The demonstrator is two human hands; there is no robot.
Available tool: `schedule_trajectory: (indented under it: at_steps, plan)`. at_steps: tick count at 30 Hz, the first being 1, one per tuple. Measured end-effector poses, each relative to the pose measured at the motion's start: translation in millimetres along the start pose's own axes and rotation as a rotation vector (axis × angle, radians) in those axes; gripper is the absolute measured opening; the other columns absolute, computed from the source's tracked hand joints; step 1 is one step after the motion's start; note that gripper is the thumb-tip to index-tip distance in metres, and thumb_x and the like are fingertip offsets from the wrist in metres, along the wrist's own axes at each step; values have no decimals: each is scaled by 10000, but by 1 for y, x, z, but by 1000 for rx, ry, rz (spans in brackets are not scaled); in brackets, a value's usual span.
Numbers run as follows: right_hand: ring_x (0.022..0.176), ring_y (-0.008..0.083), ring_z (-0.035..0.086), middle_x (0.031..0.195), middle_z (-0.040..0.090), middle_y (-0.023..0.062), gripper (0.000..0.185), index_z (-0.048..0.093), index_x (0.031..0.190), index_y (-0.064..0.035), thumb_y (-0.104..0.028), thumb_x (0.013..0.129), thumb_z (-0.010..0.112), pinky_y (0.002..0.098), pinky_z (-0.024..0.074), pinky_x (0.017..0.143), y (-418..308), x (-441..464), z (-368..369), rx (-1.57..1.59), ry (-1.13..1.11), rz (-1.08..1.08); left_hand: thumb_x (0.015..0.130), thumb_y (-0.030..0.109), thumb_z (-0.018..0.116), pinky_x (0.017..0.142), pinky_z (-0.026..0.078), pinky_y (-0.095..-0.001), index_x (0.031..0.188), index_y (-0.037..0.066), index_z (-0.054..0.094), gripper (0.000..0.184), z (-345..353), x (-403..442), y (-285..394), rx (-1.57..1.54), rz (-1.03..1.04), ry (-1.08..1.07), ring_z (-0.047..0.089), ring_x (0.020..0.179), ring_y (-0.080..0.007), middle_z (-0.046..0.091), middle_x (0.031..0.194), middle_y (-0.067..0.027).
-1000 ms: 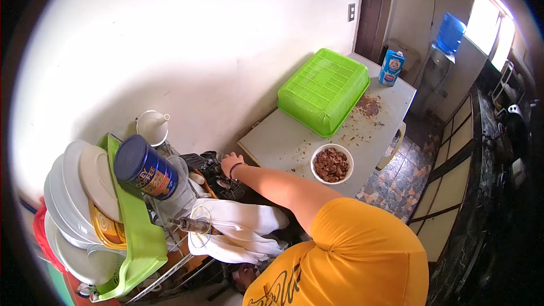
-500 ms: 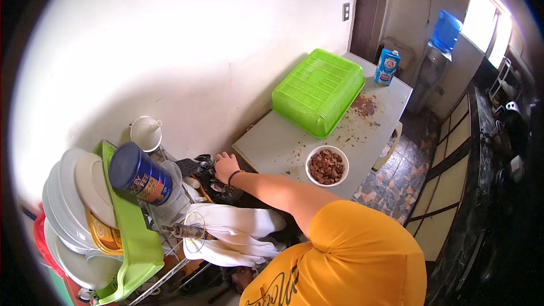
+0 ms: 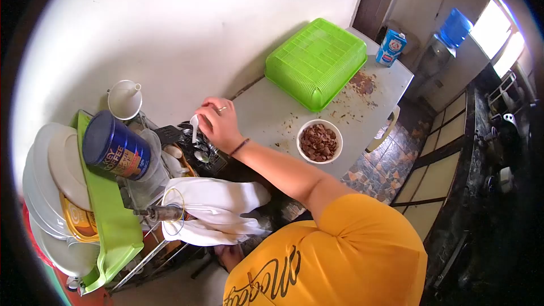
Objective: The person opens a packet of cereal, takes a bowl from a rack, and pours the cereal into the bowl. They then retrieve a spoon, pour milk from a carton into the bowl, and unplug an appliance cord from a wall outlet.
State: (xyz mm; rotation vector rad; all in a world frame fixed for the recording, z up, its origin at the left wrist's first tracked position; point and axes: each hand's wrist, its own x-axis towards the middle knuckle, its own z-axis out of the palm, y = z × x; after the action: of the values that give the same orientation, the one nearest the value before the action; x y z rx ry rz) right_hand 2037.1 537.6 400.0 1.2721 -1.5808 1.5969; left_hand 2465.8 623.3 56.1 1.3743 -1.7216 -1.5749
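Right hand [image 3: 221, 124] pinching probable spoon [image 3: 195, 130], cutlery [image 3: 202, 156], cloth [image 3: 212, 201] nearby

Half a second ago I had the right hand [image 3: 220, 126] down among the dark utensils beside the table; now I see it raised above them, the wrist turned and a ring [image 3: 222, 109] showing. A small white spoon-like utensil [image 3: 194, 129], which I couldn't make out before, is pinched at the fingers. Below, shiny metal spoons [image 3: 202, 156] have come into view, and my whole view has swung, setting the table higher in frame.
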Motion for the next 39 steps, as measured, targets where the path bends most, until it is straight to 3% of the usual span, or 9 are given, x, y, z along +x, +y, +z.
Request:
schedule_trajectory:
  at_steps: [5,7,9,13,19,25,29,31,39]
  plan:
    - [870,279,580,956,612,59,221,595,932,-74,21,747,669,381,456,782,-49,-27,-91,339,-279,1,895,144,628,648,466,-286,951,-37,648,191,51,-58,248,336,66,-281,558,695,-128,621,718,-100]
    - [847,271,599,942,630,66,203,590,944,-56,11,767,664,365,475,751,-57,-44,-123,444,-487,35,902,128,619,637,462,-267,1046,-20,618,206,62,-55,282,176,-15,-437,532,674,-115,603,766,-59]
    - [842,265,607,950,634,71,198,594,940,-62,7,768,665,364,487,728,-57,-65,-151,459,-598,92,894,82,622,612,442,-235,1139,1,560,266,86,-49,321,-95,36,-345,491,670,-100,561,847,-38]
    - [817,273,610,947,634,77,198,615,957,-70,-15,775,669,366,500,699,-52,-74,-210,314,-533,152,840,-4,660,591,428,-231,1144,-1,534,329,140,-30,344,17,401,-229,491,704,-102,519,909,-50]
    - [834,289,606,920,628,96,244,611,998,-74,-57,773,703,364,493,733,-40,-83,-291,224,-496,210,848,44,658,642,464,-305,1034,20,584,201,217,-61,369,173,697,-688,588,753,-184,594,924,-131]
    - [957,256,620,1122,601,160,397,532,1272,-39,-129,898,630,351,489,818,-10,-112,-380,404,-721,782,910,93,606,600,464,-308,985,-2,587,122,302,-108,362,63,325,-565,593,646,-196,611,801,-139]
    - [803,154,607,970,634,87,337,527,1263,9,-121,953,546,279,496,754,23,-135,-438,436,-872,887,919,102,596,582,452,-291,1047,-9,577,170,352,-134,370,-24,310,-469,559,634,-152,593,767,-109]
    - [736,140,599,910,633,81,293,555,1231,13,-87,959,510,262,493,699,33,-113,-454,405,-940,888,924,107,587,584,454,-284,1126,-4,552,233,369,-138,365,-15,501,-402,559,651,-138,583,769,-103]
    - [839,354,598,1022,563,190,351,557,1228,-26,11,893,459,408,496,735,145,-72,-412,45,-789,350,997,205,464,566,513,-299,1434,122,284,480,340,-77,329,-320,-115,-156,595,662,-169,582,1003,-108]
